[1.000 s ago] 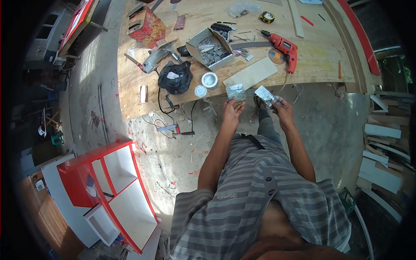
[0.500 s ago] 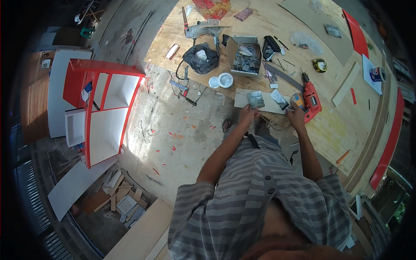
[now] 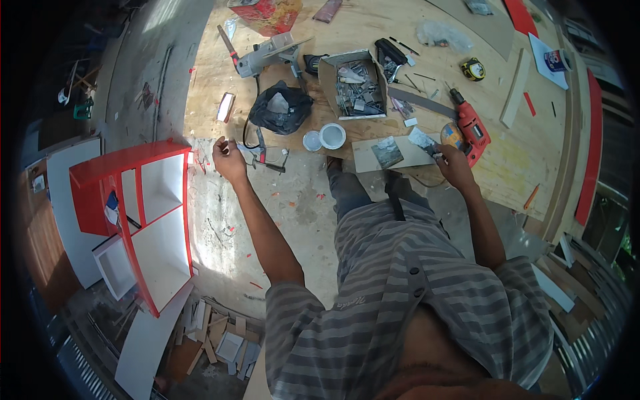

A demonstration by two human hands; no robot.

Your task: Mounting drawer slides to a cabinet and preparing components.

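Strong light is making a shiny white patch on the floor (image 3: 212,250) just to the right of the red cabinet (image 3: 160,247). Softer light is falling on the wooden table (image 3: 490,97), up and to the right of the cabinet, while dim shadow is hiding things far to its left. The wide lens is bending straight edges, and black is filling the corners.

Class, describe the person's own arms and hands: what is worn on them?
Loose short sleeves in light and dark grey stripes; below them, bare forearms. The left hand and right hand are ungloved, and neither wrist shows a band.
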